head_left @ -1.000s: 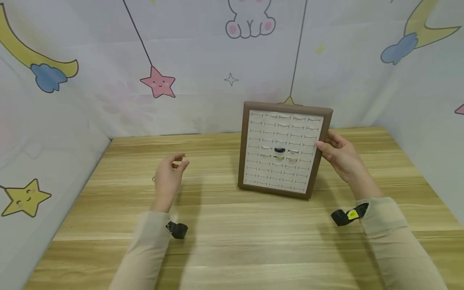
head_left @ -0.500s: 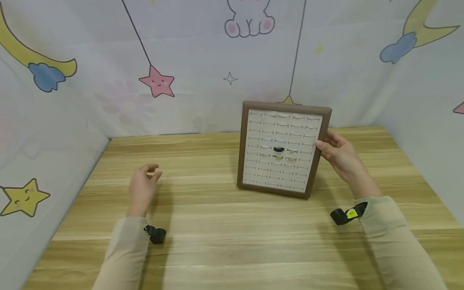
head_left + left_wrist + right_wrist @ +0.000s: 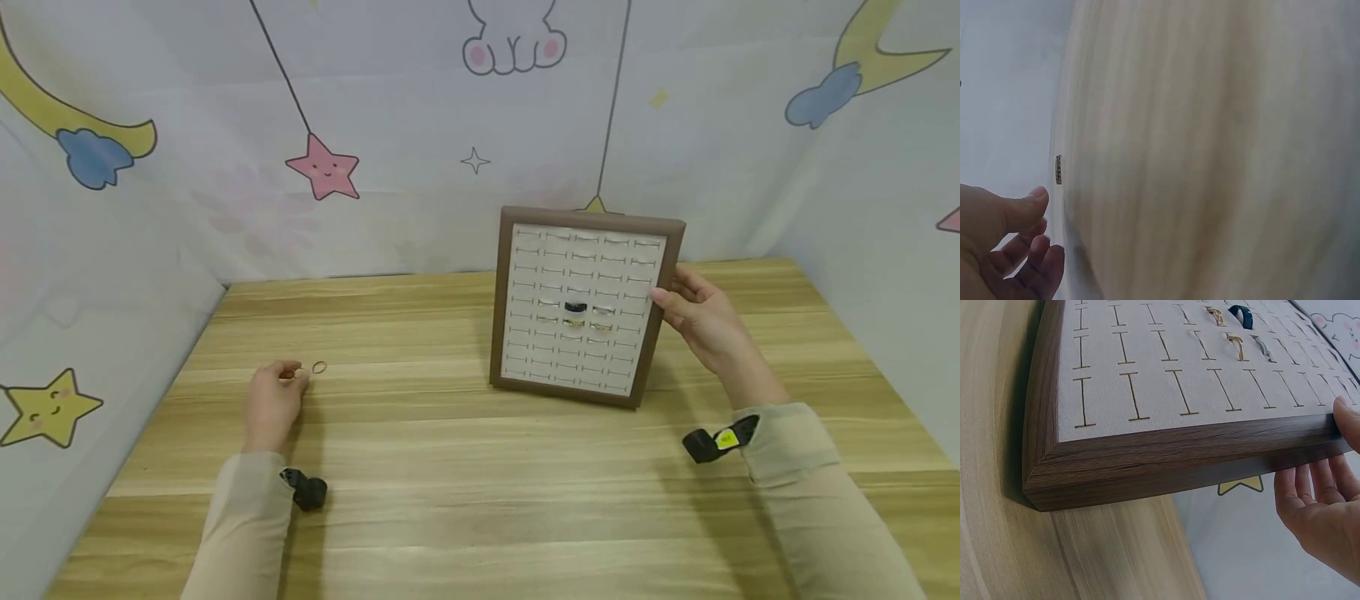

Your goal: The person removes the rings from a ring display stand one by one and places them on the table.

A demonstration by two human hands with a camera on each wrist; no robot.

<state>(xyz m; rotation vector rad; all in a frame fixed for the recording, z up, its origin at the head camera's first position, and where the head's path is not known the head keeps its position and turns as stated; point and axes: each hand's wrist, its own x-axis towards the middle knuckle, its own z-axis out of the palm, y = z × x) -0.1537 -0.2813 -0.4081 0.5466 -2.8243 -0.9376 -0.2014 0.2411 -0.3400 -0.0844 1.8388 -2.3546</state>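
Ring [image 3: 1058, 169] lies just right of the left hand [image 3: 273, 407], the nearer one, loosely bent and empty; the right hand [image 3: 701, 327] grips the display board [image 3: 592, 219].

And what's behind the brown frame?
Fingers of the right hand show behind the brown frame, and a printed yellow star peeks over its top. The frame covers the rest.

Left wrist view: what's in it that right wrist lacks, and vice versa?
Only left wrist: left hand, near but not touching a loose ring on the table.
Only right wrist: right hand gripping the board; a dark ring, gold rings and a silver ring set in its slots; a yellow star on the backdrop.
Both: table and pale backdrop.
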